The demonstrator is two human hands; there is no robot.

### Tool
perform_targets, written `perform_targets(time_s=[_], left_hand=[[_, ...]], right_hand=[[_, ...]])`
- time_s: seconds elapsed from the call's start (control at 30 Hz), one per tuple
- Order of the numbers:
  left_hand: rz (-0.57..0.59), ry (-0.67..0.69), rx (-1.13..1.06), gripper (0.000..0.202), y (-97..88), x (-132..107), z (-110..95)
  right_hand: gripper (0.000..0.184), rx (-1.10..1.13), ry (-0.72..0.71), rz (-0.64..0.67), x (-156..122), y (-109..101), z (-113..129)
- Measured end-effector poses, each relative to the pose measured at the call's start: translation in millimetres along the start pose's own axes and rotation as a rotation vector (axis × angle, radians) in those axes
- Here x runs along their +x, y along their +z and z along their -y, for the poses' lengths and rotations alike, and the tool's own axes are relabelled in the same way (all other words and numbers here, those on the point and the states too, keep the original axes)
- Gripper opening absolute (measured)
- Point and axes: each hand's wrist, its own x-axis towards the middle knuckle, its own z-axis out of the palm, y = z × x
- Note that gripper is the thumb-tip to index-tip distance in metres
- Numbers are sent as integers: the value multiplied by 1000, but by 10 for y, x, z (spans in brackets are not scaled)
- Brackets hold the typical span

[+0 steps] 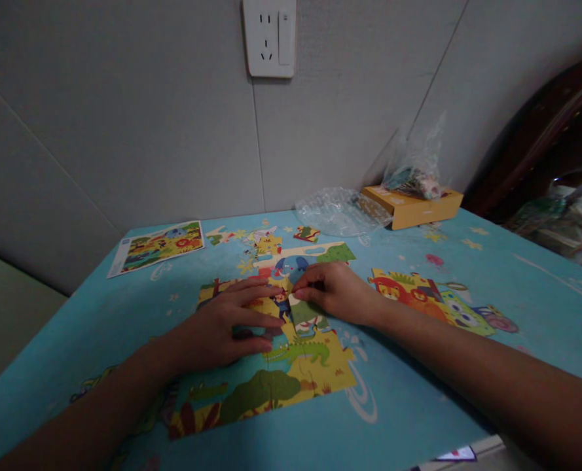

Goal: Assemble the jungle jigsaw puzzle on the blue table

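Observation:
A partly joined jigsaw puzzle (266, 396) with a green crocodile and bushes on yellow lies on the blue table. Resting across its left part, my left hand (222, 324) has its fingers stretched out and apart. My right hand (340, 291) pinches the upper edge of a green-and-white puzzle piece (306, 314) between thumb and forefinger. That piece sits just above the crocodile, close to the figure in dark clothes; whether it is locked in cannot be told. Behind my right hand, pieces with a blue elephant (291, 265) are partly covered by the fingers.
Lion pieces (408, 291) lie to the right, by my right forearm. Farther back are loose pieces (306, 233) and a printed picture sheet (160, 247) at left. A clear plastic bag (340, 210) and an orange box (425, 209) stand near the wall, under a socket (270, 39).

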Motion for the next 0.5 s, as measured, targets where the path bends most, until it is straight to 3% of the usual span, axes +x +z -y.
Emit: perform_targets(time_s=[0.27, 0.37, 0.5], left_hand=[[-37, 45, -42, 15, -21, 19, -116], [-97, 4, -79, 17, -7, 33, -159], [-194, 25, -114, 22, 28, 61, -133]], right_hand=[[14, 106, -92, -90, 6, 7, 13], [16, 129, -184, -90, -12, 33, 26], [21, 260, -159, -45, -41, 81, 54]])
